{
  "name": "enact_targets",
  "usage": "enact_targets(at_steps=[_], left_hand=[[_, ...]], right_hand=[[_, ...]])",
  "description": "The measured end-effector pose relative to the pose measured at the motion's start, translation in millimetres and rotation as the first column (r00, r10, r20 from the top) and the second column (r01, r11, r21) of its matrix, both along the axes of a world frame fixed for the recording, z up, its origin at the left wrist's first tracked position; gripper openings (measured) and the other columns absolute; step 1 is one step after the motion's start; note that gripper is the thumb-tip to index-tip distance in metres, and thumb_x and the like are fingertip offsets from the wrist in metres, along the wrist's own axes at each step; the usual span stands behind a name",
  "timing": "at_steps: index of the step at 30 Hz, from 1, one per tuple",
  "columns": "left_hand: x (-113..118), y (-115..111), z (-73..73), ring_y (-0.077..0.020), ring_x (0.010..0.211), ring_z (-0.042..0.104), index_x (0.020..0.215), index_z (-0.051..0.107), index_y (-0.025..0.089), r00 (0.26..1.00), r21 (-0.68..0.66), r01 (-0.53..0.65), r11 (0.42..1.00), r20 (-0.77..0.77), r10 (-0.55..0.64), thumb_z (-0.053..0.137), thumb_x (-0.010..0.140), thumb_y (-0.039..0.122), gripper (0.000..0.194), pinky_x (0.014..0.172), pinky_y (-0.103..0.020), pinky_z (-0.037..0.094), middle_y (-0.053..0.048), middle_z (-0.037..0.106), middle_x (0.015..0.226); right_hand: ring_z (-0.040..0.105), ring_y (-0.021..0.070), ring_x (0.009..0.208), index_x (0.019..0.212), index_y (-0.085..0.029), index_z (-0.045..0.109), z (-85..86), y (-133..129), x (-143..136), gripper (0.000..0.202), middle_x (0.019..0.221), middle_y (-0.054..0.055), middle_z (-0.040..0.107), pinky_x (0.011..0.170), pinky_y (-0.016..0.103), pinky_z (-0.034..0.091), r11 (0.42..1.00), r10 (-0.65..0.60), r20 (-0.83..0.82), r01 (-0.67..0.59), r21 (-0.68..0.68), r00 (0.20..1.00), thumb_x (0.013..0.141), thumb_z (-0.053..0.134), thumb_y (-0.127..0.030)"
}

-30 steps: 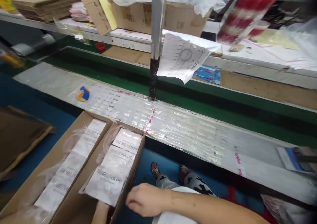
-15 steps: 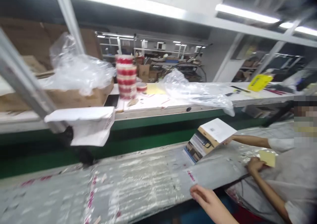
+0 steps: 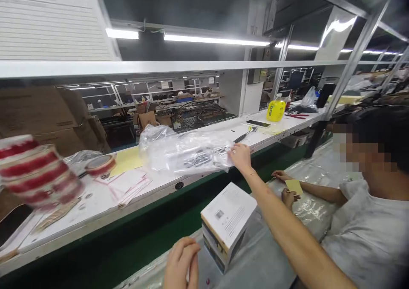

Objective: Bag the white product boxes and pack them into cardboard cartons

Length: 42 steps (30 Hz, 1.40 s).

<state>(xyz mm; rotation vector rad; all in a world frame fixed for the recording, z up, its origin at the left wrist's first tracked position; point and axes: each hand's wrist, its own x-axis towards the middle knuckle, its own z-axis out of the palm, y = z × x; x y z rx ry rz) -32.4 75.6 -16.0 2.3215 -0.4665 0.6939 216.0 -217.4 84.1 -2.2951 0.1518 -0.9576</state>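
Two bare hands reach in from below, over a long workbench. The person's right hand (image 3: pixel 241 157) stretches up to a white shelf (image 3: pixel 99 201), its fingertips pinched on the near right end of a clear plastic bag (image 3: pixel 179 152). The bag lies crumpled along the shelf, with some dark, hard-to-identify items showing through.

The left hand (image 3: pixel 181 263) is low in the view, fingers loosely curled and apart from the thumb — nothing visible in it. Just beside it, a stack of small boxes (image 3: pixel 228 214) stands on the grey lower surface (image 3: pixel 262 255), a white, barcoded face on top.

Left of the bag are a yellow sheet (image 3: pixel 128 159), a single tape roll (image 3: pixel 100 164) and a tall pile of red-and-white rolls (image 3: pixel 35 174). Beyond its right end lie a black-handled tool (image 3: pixel 245 134), a dark flat slab (image 3: pixel 258 123) and a bright yellow container (image 3: pixel 275 111).

To the right sits a co-worker in a pale shirt (image 3: pixel 367 233) — one hand holding a small yellow paper (image 3: pixel 294 186).
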Motion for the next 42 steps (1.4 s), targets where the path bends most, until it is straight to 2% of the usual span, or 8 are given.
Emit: enact_targets(at_steps=[6, 11, 15, 20, 23, 31, 36, 42], left_hand=[[121, -98, 54.0, -0.0309, 0.109, 0.066, 0.114, 0.066, 0.011, 0.925, 0.406, -0.136, 0.904, 0.378, -0.031, 0.045, 0.086, 0.005, 0.036, 0.09, -0.045, 0.058, -0.02, 0.068, 0.117], [178, -119, 83.8, -0.0372, 0.122, 0.058, 0.123, 0.061, 0.011, 0.721, 0.283, -0.453, 0.845, 0.674, 0.161, 0.06, 0.087, 0.01, 0.035, 0.097, -0.051, 0.052, -0.025, 0.062, 0.123], [189, -118, 84.6, -0.0415, 0.132, 0.049, 0.131, 0.057, 0.015, 0.686, 0.255, -0.519, 0.816, 0.693, 0.22, 0.069, 0.084, 0.014, 0.049, 0.105, -0.058, 0.044, -0.027, 0.055, 0.13], [196, -138, 78.2, -0.0328, 0.138, 0.046, 0.133, 0.056, 0.024, 0.686, 0.367, -0.377, 0.85, 0.728, -0.01, 0.063, 0.084, 0.008, 0.051, 0.118, -0.052, 0.03, -0.017, 0.061, 0.133], [201, -154, 79.9, -0.0289, 0.135, 0.051, 0.13, 0.057, 0.021, 0.669, 0.388, -0.346, 0.854, 0.741, -0.066, 0.06, 0.088, 0.011, 0.044, 0.12, -0.049, 0.026, -0.016, 0.065, 0.131], [213, -181, 81.2, -0.0281, 0.134, 0.053, 0.129, 0.059, 0.015, 0.687, 0.507, -0.258, 0.822, 0.695, -0.213, 0.05, 0.094, 0.018, 0.035, 0.115, -0.044, 0.038, -0.017, 0.062, 0.137], [211, -184, 80.1, -0.0316, 0.132, 0.054, 0.126, 0.061, 0.015, 0.694, 0.472, -0.257, 0.844, 0.697, -0.179, 0.05, 0.094, 0.019, 0.033, 0.112, -0.047, 0.042, -0.019, 0.062, 0.135], [200, -182, 82.3, -0.0289, 0.133, 0.053, 0.127, 0.061, 0.015, 0.674, 0.424, -0.271, 0.864, 0.724, -0.144, 0.047, 0.096, 0.018, 0.034, 0.112, -0.045, 0.043, -0.015, 0.061, 0.138]], right_hand=[[0.058, 0.0236, 0.095, 0.075, -0.013, 0.074, 39.9, 23, 62, 0.013, 0.094, 0.011, 0.069, 0.092, 0.034, 0.044, 0.95, 0.28, -0.016, -0.279, -0.142, 0.96, 0.084, 0.066, -0.018], [0.06, 0.0212, 0.1, 0.083, -0.013, 0.074, 77.4, 30, 76, 0.028, 0.102, 0.012, 0.067, 0.09, 0.032, 0.045, 0.925, 0.364, 0.087, -0.349, -0.147, 0.927, 0.093, 0.048, -0.016], [0.062, 0.0199, 0.085, 0.069, -0.016, 0.072, 107.3, 13, 73, 0.017, 0.086, 0.007, 0.069, 0.082, 0.032, 0.046, 0.901, 0.423, 0.104, -0.405, -0.156, 0.9, 0.081, 0.06, -0.013], [0.056, 0.0151, 0.061, 0.067, -0.015, 0.069, 145.5, -6, 63, 0.014, 0.064, 0.001, 0.065, 0.064, 0.03, 0.045, 0.875, 0.477, 0.097, -0.482, 0.04, 0.874, 0.069, 0.078, -0.025], [0.056, 0.0152, 0.062, 0.063, -0.016, 0.068, 158.9, -8, 51, 0.016, 0.065, 0.001, 0.065, 0.065, 0.031, 0.044, 0.873, 0.487, 0.098, -0.486, -0.043, 0.868, 0.07, 0.078, -0.026], [0.063, 0.0179, 0.07, 0.066, -0.018, 0.072, 176.7, -7, 17, 0.015, 0.073, 0.002, 0.071, 0.067, 0.031, 0.044, 0.771, 0.605, 0.002, -0.585, -0.253, 0.796, 0.077, 0.069, -0.026], [0.054, 0.0138, 0.055, 0.055, -0.016, 0.065, 169.2, 5, -1, 0.019, 0.057, 0.0, 0.063, 0.057, 0.028, 0.039, 0.853, 0.486, -0.137, -0.503, -0.142, 0.863, 0.065, 0.079, -0.024], [0.05, 0.0147, 0.063, 0.062, -0.017, 0.061, 172.9, 9, -27, 0.025, 0.064, 0.0, 0.059, 0.066, 0.03, 0.037, 0.909, 0.332, 0.059, -0.303, -0.286, 0.941, 0.086, 0.061, -0.027]])
